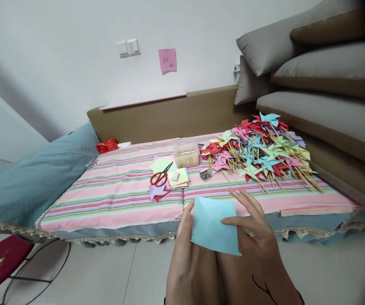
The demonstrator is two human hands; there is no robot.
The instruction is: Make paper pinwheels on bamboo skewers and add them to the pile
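A square sheet of light blue paper (212,231) is held up over my lap, with small dark marks near its middle. My left hand (184,250) grips its left edge, the thumb in front and the other fingers mostly hidden behind. At its right side, my right hand (257,241) pinches the sheet: the index finger lies on the front, the thumb is out of sight, and the other fingers are raised. Beyond the sheet lie red-handled scissors (158,179), a stack of coloured paper squares (180,181), and purple and red cut paper pieces (157,192).
A clear plastic box of thin sticks (186,156) and a small box of metal pins (206,174) stand on the striped cloth (112,190). Several paper pinwheels (261,148) are heaped to the right beside stacked cushions (322,97). A red stool (3,267) is at the lower left.
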